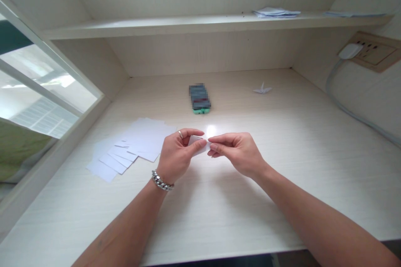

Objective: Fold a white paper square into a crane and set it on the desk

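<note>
A small piece of folded white paper (198,148) is held between my two hands, above the middle of the desk. My left hand (179,150), with a ring and a chain bracelet, is closed around its left part, thumb on the near face. At its right end my right hand (235,148) pinches the paper between thumb and index finger. The fingers partly cover the paper, so its full folded shape is hidden. To the left of my left hand lie several loose white paper sheets (147,135), spread and overlapping.
Beyond my hands lies a phone-like object (199,99) with a green edge, its face blurred. A folded paper crane (262,89) sits at the back right. Papers (276,12) rest on the shelf (175,24). A plug (350,51) with a grey cable (338,106) is at the right wall.
</note>
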Available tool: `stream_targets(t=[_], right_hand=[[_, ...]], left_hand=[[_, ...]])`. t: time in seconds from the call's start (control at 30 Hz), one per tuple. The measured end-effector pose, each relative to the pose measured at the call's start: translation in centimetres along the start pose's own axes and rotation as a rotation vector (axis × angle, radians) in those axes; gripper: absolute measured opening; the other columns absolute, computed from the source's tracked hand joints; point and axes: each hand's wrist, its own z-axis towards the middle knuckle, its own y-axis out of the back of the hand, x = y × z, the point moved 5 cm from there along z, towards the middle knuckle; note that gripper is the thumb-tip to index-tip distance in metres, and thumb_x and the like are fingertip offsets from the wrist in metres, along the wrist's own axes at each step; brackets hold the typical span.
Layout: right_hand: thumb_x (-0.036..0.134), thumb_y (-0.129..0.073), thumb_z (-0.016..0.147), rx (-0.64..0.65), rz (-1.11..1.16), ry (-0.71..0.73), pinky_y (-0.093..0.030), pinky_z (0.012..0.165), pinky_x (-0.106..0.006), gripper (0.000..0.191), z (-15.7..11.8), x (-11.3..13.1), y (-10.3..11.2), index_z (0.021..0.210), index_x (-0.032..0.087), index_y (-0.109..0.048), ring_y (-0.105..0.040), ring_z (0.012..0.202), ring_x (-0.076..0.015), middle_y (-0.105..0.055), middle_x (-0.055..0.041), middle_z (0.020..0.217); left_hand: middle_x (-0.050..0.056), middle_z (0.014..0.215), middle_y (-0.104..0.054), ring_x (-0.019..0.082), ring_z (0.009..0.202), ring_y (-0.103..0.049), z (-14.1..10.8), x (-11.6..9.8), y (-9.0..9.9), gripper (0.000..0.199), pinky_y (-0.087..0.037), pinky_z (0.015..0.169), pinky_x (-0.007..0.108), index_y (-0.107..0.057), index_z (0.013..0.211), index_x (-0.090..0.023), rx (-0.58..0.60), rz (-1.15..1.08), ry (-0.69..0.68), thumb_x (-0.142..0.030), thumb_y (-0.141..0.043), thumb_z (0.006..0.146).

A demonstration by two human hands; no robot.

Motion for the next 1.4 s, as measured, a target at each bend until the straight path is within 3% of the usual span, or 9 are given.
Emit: stream_targets(t=[0.27,0.4,0.63,1.17,1.4], right_hand=[[0.028,-0.083,0.067,0.145,0.131,-0.236,-0.059,0.081,-0.039,0.04,0.2,0.0,0.8,0.103,0.014,-0.074,-0.073,0.079,-0.0215,-0.077,-0.0087,0.083],[0.04,-0.076,0.075,0.097,0.095,-0.22,-0.06,0.074,-0.036,0.032,0.3,0.3,1.0,0.092,0.013,-0.076,-0.073,0.072,-0.0197,-0.075,-0.0083,0.078],[0.034,-0.079,0.071,0.079,-0.005,-0.202,-0.06,0.065,-0.029,0.025,0.2,-0.3,0.2,0.086,0.013,-0.076,-0.07,0.064,-0.0155,-0.073,-0.005,0.07],[0.034,-0.077,0.072,0.069,-0.065,-0.172,-0.06,0.066,-0.033,0.026,0.1,-0.1,0.1,0.087,0.014,-0.077,-0.07,0.064,-0.017,-0.074,-0.0068,0.074],[0.034,-0.078,0.071,0.045,-0.06,-0.175,-0.061,0.066,-0.033,0.026,0.1,-0.1,0.0,0.086,0.013,-0.076,-0.07,0.064,-0.0174,-0.073,-0.0059,0.07]], left_hand=[[-0.002,0.06,-0.063,0.008,0.055,-0.058,0.0,-0.1,0.1,0.023,-0.044,0.048,0.018,-0.072,0.087,-0.013,-0.006,0.056,0.044,-0.021,-0.079,0.067],[-0.002,0.061,-0.063,0.009,0.055,-0.057,-0.1,-0.3,-0.1,0.022,-0.044,0.049,0.019,-0.072,0.086,-0.012,0.005,0.091,0.054,-0.021,-0.078,0.067],[-0.002,0.061,-0.062,0.008,0.053,-0.053,-0.1,0.0,-0.1,0.021,-0.042,0.048,0.019,-0.073,0.086,-0.012,0.02,0.137,0.066,-0.023,-0.077,0.068],[-0.001,0.06,-0.063,0.009,0.051,-0.055,0.0,0.1,-0.3,0.019,-0.042,0.046,0.02,-0.073,0.082,-0.013,0.04,0.103,0.086,-0.027,-0.076,0.069],[-0.002,0.061,-0.062,0.009,0.053,-0.054,-0.1,0.1,-0.1,0.021,-0.043,0.048,0.02,-0.074,0.084,-0.013,-0.011,0.116,0.079,-0.025,-0.078,0.067]])
